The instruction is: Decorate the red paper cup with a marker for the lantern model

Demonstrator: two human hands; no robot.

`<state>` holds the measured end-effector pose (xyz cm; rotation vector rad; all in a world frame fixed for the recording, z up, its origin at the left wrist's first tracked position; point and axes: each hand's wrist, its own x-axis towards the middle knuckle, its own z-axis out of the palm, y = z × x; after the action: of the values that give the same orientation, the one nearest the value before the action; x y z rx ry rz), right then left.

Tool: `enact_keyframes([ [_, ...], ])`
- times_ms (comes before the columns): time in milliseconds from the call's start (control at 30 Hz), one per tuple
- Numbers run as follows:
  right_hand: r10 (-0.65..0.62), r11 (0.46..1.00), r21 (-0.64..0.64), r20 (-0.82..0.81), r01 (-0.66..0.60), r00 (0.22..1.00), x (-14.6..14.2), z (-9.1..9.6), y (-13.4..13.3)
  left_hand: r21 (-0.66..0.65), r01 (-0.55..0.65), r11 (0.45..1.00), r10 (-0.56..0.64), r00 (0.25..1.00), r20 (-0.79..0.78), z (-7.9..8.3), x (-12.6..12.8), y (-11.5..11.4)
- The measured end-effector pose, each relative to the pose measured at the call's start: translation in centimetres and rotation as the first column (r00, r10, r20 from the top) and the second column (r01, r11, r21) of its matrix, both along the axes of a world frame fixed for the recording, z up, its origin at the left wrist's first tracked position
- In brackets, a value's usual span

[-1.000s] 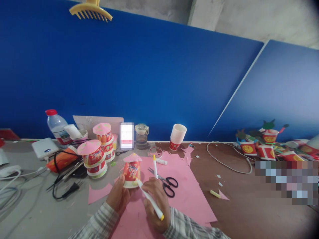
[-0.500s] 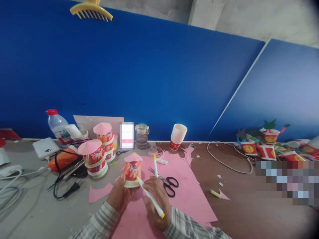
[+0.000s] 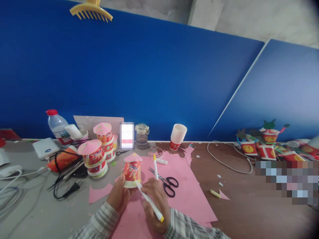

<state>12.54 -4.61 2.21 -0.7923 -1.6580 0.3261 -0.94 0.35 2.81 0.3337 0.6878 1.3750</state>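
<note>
My left hand (image 3: 120, 195) is closed around the lower part of a red printed paper cup (image 3: 132, 171). The cup stands rim down, with a pink paper cone (image 3: 133, 157) on top. In my right hand (image 3: 157, 205) is a white marker (image 3: 152, 204) with a yellow end; its tip is at the pale rim of the cup, on the right side. A second white, yellow-ended stick (image 3: 155, 164) shows just beyond my right fingers; whether they touch it I cannot tell. Beside that hand, black-handled scissors (image 3: 170, 186) lie on pink paper (image 3: 189, 199).
Stacked red cups with pink cone tops (image 3: 90, 151) stand to the left, near a power plug (image 3: 71, 191) and cables. Behind are a glass jar (image 3: 142, 136), a phone (image 3: 127, 136) and nested paper cups (image 3: 178, 136). A white cable (image 3: 229, 166) curves on the right.
The marker's tip has shifted slightly left and down along the cup's rim, with my right hand following a little. My left hand and the cup have barely moved.
</note>
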Motion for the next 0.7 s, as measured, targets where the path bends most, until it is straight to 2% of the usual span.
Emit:
enact_keyframes([
  [267,0.017,1.0,0.002,0.021,-0.017,1.0,0.08,-0.29,0.02,-0.007,-0.018,1.0,0.018,0.999,-0.026,0.05,0.07,0.01],
  [700,-0.023,1.0,0.009,0.008,0.023,1.0,-0.05,-0.16,0.17,0.009,-0.011,1.0,0.011,0.999,-0.03,0.16,0.12,-0.04],
])
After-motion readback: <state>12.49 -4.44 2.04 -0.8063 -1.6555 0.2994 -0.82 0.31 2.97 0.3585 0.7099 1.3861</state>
